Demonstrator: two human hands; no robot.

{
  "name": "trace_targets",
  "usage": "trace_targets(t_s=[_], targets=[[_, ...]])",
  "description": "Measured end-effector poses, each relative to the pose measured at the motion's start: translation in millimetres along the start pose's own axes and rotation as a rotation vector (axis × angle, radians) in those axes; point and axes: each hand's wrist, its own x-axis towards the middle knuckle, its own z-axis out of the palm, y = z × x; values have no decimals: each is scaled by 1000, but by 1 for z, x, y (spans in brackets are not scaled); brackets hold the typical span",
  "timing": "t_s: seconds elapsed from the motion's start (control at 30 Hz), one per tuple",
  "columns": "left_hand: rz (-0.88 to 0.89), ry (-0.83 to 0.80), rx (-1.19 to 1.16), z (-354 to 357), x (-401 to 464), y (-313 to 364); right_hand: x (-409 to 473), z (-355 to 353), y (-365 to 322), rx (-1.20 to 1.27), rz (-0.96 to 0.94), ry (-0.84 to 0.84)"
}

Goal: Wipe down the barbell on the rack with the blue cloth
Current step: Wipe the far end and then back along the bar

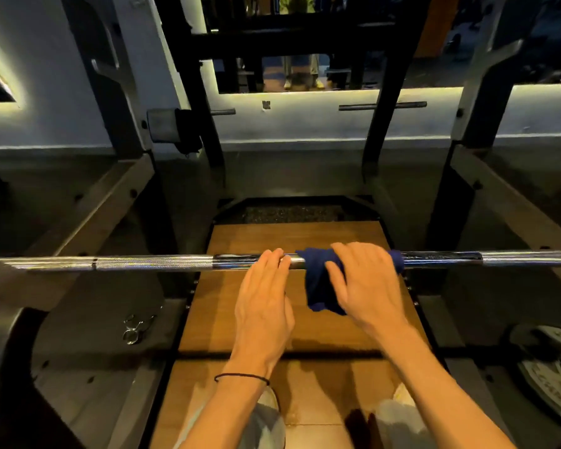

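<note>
A chrome barbell runs across the view at mid height, resting on the rack. A dark blue cloth is draped over the bar's middle, one end hanging below. My right hand lies over the cloth with its fingers curled over the bar, pressing the cloth on it. Just left of the cloth, my left hand lies with straight fingers whose tips touch the bare bar.
A wooden platform lies under the bar. Black rack uprights stand ahead, with sloping frame beams on both sides. Spring collars lie on the floor at left. A weight plate lies at right. A mirror ahead shows someone's legs.
</note>
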Motion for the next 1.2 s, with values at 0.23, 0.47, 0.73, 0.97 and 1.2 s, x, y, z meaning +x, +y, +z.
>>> trace_targets(t_s=[0.23, 0.47, 0.73, 0.97, 1.2], targets=[[-4, -108, 182, -22, 40, 7, -6, -19, 17, -91, 238, 110], [17, -376, 457, -12, 87, -9, -8, -14, 16, -158, 257, 60], [141, -415, 566, -14, 81, -3, 6, 18, -71, -73, 151, -24], [177, -498, 692, -20, 77, -5, 6, -22, 18, -158, 72, 13], [-18, -237, 494, -7, 67, -5, -2, -7, -8, -136, 413, 136]])
